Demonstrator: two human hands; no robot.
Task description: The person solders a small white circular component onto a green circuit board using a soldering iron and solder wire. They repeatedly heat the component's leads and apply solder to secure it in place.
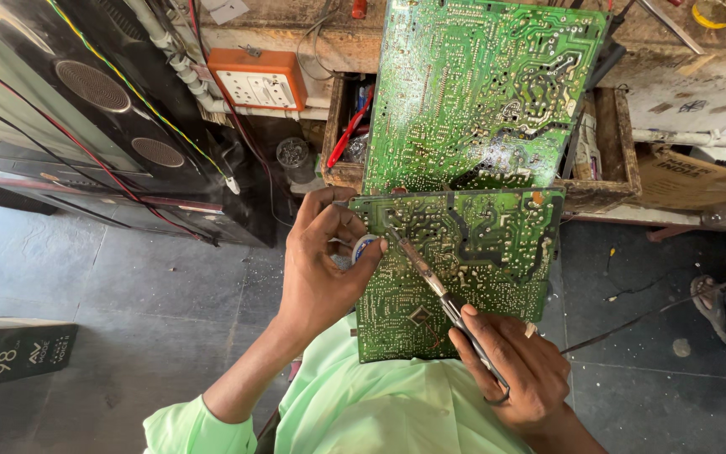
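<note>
Circuit board (464, 277) under soldering iron (430, 282); drawer (607, 181) cluttered

From my remote seat I count few such items. Well off to the left of the left hand's fingers (355, 244), low on the floor, lies a dark rectangular sign (14, 355) with pale lettering, its top edge lighter. Far to the right of the right hand's fingers (485, 349) and higher up, a brown cardboard box (691, 178) with dark print sits under the worktop (699, 84) edge. Above the fingers, inside the wooden drawer (623, 143), a small whitish printed packet (586, 143) stands upright beside the upper green board; its details are too small to tell.
</note>
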